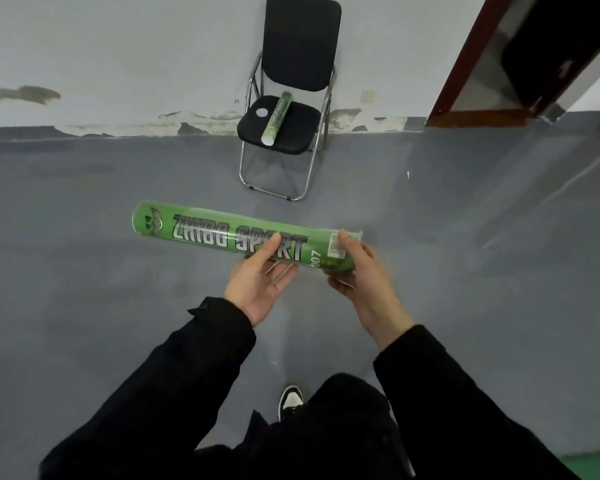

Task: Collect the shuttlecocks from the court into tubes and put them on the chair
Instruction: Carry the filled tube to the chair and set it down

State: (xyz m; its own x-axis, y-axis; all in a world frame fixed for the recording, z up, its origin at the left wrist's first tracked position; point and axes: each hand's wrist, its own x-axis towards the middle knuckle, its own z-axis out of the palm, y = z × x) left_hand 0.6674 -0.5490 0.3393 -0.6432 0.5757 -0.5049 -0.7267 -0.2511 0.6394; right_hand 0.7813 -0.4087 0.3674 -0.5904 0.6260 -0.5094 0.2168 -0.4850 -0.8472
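Tube (229,233), green with silver "ZHIBO SPORT" lettering and a white label near its right end, lay level across both hands in front of the person, above the grey floor (465,271). Left hand (257,282) cradled its middle from below, thumb over the lettering and fingers curled under. Right hand (364,268) gripped the right end, thumb over the label. A second tube (277,119), same green, lay on the seat of the black folding chair (300,43), beside a small white disc (261,112). That chair stood against a pale wall (118,46) with peeling paint at its base. A dark red door frame (465,64) rose on the right.
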